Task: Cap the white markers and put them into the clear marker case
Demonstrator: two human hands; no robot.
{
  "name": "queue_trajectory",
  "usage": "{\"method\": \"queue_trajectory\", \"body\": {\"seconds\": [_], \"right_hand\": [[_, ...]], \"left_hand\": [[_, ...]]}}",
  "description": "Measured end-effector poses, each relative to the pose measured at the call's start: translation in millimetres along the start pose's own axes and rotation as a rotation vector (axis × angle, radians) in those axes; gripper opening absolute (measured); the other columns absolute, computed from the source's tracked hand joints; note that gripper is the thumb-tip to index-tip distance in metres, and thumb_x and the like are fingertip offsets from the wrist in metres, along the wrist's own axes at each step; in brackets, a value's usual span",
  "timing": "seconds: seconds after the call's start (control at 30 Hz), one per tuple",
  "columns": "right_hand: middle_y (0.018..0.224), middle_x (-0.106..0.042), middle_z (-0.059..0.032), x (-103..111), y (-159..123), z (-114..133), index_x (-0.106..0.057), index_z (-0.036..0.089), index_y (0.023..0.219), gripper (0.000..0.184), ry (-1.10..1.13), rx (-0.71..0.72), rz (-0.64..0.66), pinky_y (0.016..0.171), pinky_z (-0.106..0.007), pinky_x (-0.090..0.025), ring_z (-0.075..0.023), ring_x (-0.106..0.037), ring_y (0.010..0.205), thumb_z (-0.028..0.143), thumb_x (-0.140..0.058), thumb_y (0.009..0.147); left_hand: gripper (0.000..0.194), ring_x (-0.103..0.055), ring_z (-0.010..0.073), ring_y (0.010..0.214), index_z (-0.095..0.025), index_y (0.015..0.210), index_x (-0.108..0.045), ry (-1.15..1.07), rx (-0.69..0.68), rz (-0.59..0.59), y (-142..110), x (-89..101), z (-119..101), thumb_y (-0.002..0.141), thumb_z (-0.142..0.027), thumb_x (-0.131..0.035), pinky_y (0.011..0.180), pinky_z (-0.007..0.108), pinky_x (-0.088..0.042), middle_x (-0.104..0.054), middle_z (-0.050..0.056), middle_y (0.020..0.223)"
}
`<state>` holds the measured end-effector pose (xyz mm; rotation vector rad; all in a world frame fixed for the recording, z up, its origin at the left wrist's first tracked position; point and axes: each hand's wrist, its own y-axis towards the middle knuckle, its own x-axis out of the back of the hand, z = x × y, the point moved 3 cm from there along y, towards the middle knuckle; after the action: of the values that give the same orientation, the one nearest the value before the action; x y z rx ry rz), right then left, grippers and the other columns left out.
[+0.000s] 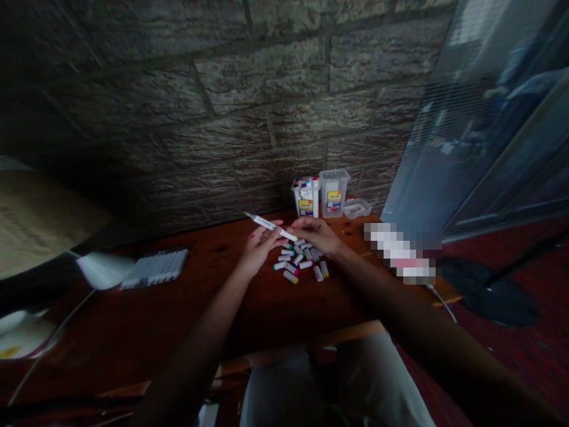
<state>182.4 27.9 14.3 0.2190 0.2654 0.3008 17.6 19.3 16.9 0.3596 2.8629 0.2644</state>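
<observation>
Over the table [284, 311], left hand [261, 244] pinches marker [265, 223] — right hand [320, 233] its end.

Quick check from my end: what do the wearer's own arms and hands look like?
The left hand and right hand are ungloved, and no sleeve shows on the left forearm or right forearm. A small red spot shows on the left hand. I see no cables on the arms; it is too dim to tell whether a ring is worn.
</observation>
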Motion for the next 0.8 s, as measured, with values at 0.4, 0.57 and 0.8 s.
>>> {"method": "queue_trajectory", "body": {"seconds": [0.4,0.57,0.8], "right_hand": [[0.080,-0.071,-0.0012,1,0,1,-0.069,0.020,0.079,0.023,-0.098,-0.050,-0.048,0.057,-0.022,-0.047,-0.0124,-0.063,0.069,0.041,-0.075,0.073],[0.074,-0.069,-0.0014,10,2,-1,-0.067,0.019,0.079,0.030,-0.097,-0.113,-0.111,0.048,-0.020,-0.042,-0.0101,-0.060,0.059,0.046,-0.075,0.072],[0.066,-0.066,-0.0011,5,1,0,-0.066,0.018,0.077,0.031,-0.112,-0.083,-0.077,0.050,-0.023,-0.041,-0.0090,-0.053,0.052,0.048,-0.072,0.074]], "left_hand": [[0.051,-0.069,0.0207,0.097,-0.014,0.120,-0.050,0.151,-0.046,-0.077,4,11.7,-5,0.079,-0.037,-0.071,0.093,0.041,-0.053,-0.071,0.011,0.103],[0.060,-0.068,0.0142,0.074,-0.017,0.130,-0.041,0.284,-0.096,-0.138,5,18.0,-4,0.081,-0.041,-0.067,0.070,0.028,-0.055,-0.073,0.007,0.095],[0.049,-0.052,0.0079,0.054,-0.017,0.128,-0.050,0.495,-0.146,-0.026,-2,2.4,-5,0.087,-0.041,-0.059,0.051,0.021,-0.040,-0.070,0.005,0.087]]}}
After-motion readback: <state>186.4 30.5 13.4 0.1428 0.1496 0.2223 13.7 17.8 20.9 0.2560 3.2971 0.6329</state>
